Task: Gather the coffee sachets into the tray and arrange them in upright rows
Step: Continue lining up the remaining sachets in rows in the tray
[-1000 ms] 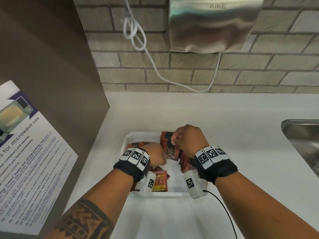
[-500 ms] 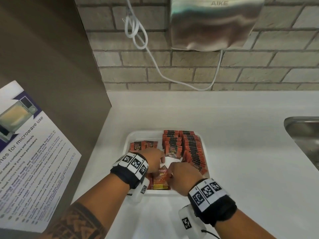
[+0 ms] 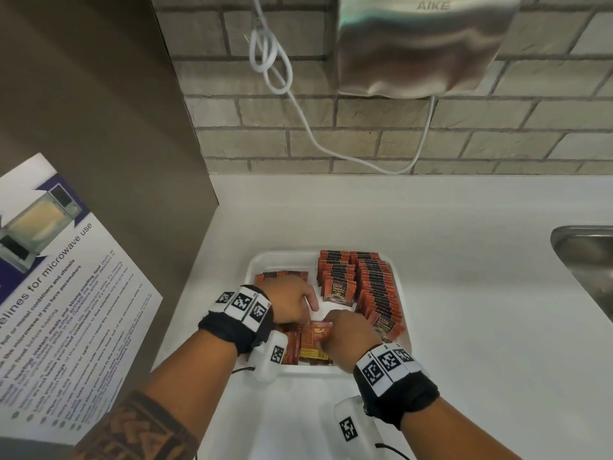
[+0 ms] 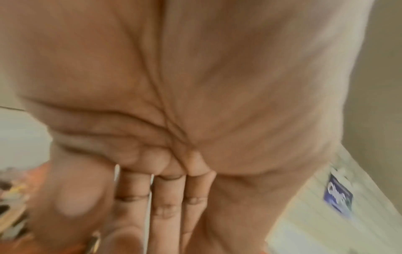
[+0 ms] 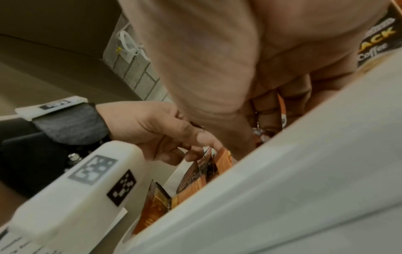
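Both hands are down in the white tray [image 3: 252, 270], which sits on the desk [image 3: 464, 327] near its left edge. Two upright rows of coffee sachets [image 3: 374, 290] fill the tray's right side, running toward the back wall. At the near end lie loose sachets [image 3: 311, 346], flat and jumbled. The right hand [image 3: 351, 336] curls over that pile, fingers pinching a sachet. The left hand [image 3: 292, 303] reaches in beside it, fingertips on the loose sachets; whether it truly grips one, I cannot tell.
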### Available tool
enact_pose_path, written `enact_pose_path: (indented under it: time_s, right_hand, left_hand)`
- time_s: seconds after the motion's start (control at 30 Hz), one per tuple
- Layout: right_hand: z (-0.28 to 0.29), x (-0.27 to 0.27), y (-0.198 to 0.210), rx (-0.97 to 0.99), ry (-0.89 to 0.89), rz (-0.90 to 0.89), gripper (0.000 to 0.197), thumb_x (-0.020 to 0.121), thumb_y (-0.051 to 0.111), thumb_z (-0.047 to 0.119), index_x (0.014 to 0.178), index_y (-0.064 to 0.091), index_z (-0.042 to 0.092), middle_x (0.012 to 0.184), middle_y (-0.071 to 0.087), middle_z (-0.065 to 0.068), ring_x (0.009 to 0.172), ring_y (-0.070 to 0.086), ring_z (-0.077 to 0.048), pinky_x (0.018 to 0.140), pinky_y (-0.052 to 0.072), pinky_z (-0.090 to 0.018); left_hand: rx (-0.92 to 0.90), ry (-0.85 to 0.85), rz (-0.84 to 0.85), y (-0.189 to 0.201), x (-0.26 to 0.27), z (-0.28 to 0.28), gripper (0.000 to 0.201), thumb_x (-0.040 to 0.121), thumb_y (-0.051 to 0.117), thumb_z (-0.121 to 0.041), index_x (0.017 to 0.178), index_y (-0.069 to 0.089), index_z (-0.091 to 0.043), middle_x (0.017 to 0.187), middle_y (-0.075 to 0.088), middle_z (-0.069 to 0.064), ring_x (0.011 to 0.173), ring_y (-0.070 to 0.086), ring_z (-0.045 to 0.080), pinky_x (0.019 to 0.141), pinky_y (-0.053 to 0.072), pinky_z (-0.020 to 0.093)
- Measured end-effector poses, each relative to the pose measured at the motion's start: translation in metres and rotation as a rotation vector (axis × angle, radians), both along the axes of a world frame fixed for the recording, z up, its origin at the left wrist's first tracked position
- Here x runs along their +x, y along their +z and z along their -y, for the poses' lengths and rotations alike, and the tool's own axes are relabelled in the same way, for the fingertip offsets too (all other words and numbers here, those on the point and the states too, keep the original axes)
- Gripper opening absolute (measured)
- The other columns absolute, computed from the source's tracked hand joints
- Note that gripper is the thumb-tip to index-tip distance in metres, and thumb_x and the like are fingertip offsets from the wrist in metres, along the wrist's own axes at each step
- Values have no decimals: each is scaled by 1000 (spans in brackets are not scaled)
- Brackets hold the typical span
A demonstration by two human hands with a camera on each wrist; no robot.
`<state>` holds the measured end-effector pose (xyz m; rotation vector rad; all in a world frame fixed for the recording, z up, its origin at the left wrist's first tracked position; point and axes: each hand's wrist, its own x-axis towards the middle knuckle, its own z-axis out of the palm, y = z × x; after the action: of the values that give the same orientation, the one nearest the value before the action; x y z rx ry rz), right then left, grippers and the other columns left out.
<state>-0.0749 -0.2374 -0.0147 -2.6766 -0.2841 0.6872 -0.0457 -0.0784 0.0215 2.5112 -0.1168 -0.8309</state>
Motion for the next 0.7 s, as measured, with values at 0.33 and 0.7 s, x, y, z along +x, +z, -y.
enact_pose_path:
  time_s: [0.33, 0.7]
  right_hand:
    - [11, -5, 10, 227, -49, 95, 12, 92, 60, 22, 103, 66, 21, 96, 69, 7, 86, 64, -10, 75, 51, -21]
    - [-9, -4, 5, 413, 51, -255, 10, 84, 75, 25, 89, 67, 30, 92, 74, 4, 81, 71, -14, 79, 58, -29]
  left_hand:
    - [-44, 118, 100, 12, -31, -45, 30, 90, 66, -7, 109, 68, -30, 105, 61, -19, 92, 58, -3, 74, 47, 13]
    - [48, 112, 109, -7, -37, -44, 46, 82, 68, 5, 104, 61, -35, 101, 64, -12, 92, 63, 9, 84, 58, 30]
